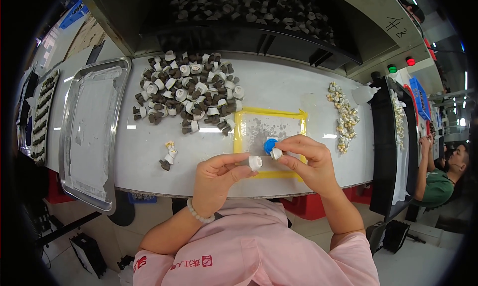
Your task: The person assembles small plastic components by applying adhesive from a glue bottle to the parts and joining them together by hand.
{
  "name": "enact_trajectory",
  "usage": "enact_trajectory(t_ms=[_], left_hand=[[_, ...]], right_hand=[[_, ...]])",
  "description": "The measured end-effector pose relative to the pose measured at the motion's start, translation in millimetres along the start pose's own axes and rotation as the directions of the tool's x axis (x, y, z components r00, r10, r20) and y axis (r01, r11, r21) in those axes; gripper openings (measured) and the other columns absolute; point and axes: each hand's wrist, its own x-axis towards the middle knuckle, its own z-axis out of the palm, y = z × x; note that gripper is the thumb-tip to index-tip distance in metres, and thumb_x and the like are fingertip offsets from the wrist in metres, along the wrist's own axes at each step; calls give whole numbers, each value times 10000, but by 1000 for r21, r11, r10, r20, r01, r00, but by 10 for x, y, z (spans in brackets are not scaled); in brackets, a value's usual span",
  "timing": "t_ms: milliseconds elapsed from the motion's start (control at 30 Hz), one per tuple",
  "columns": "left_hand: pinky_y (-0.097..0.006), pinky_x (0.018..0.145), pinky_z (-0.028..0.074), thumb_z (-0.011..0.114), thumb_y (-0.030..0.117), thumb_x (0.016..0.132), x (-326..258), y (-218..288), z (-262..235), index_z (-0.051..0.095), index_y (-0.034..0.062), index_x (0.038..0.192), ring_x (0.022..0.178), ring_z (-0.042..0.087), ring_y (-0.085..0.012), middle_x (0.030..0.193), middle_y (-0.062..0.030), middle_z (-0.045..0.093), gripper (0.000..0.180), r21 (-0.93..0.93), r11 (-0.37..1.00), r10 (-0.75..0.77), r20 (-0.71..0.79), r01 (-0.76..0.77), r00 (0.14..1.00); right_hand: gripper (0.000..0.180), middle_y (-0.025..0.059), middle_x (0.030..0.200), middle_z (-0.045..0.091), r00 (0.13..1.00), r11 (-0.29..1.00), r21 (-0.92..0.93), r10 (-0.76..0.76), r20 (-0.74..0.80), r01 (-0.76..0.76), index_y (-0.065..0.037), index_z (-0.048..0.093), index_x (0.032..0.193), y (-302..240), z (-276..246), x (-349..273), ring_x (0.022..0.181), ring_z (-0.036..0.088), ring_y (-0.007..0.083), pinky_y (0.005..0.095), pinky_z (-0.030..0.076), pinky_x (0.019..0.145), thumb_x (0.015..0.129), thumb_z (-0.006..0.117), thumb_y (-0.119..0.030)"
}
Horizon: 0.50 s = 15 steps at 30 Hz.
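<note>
**Caps held mouth to mouth above the taped square**

Hands meet over the front edge of the white worktable (279, 86), each pinching one small part. The left hand (216, 179) grips a short white cylindrical cap (255, 162) between thumb and fingertips, its long axis lying roughly level and pointing toward the person's right. The right hand (308, 161) pinches a smaller white piece (276, 153) with thumb and forefinger, just up and to the right of the cap; the two parts sit touching or nearly so, and the view does not settle which. Both hands are equally close to the meeting point.

Directly behind the fingers lies a round blue disc (269, 145), resting on a grey mat framed by yellow tape (238, 131). Both white parts look like smooth moulded plastic.

Farther back and to the left spreads a loose heap of dark brown and white caps (186, 94), matte and stubby. One assembled cream-and-brown piece (169, 155) lies alone near the left hand. A shallow steel tray (122, 67) lined with white sheet sits at far left, and a scatter of pale cream bits (343, 116) lies to the right beside a white squeeze bottle (362, 93).
</note>
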Motion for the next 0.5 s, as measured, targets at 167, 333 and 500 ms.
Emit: enact_trajectory(t_ms=[167,333,500], left_hand=[[-362,826,572,606,-55,859,-3,-15,-7,606,-68,1122,881,673,-255,1031,-197,660,263,7,1000,8,-1,-8,1000],[-331,817,570,613,-61,856,-7,-35,-4,624,-63,1104,889,673,-229,1019,-179,667,249,14,1000,27,-7,-27,1000],[-287,812,563,623,-69,849,-15,-54,3,638,-59,1086,883,672,-197,1006,-154,674,237,64,995,75,22,-76,997]], right_hand=[[244,97,929,670,1000,997,82,-8,30,6,-27,696,1045,-68,77,12,841,627,180,278,486,729,801,696,-28],[275,97,926,666,996,997,76,-36,85,29,-26,695,1058,-92,115,19,814,633,166,256,502,703,784,705,0],[252,99,918,668,990,996,90,-30,136,17,-11,702,1026,-79,104,31,787,643,168,254,510,682,775,710,6]])
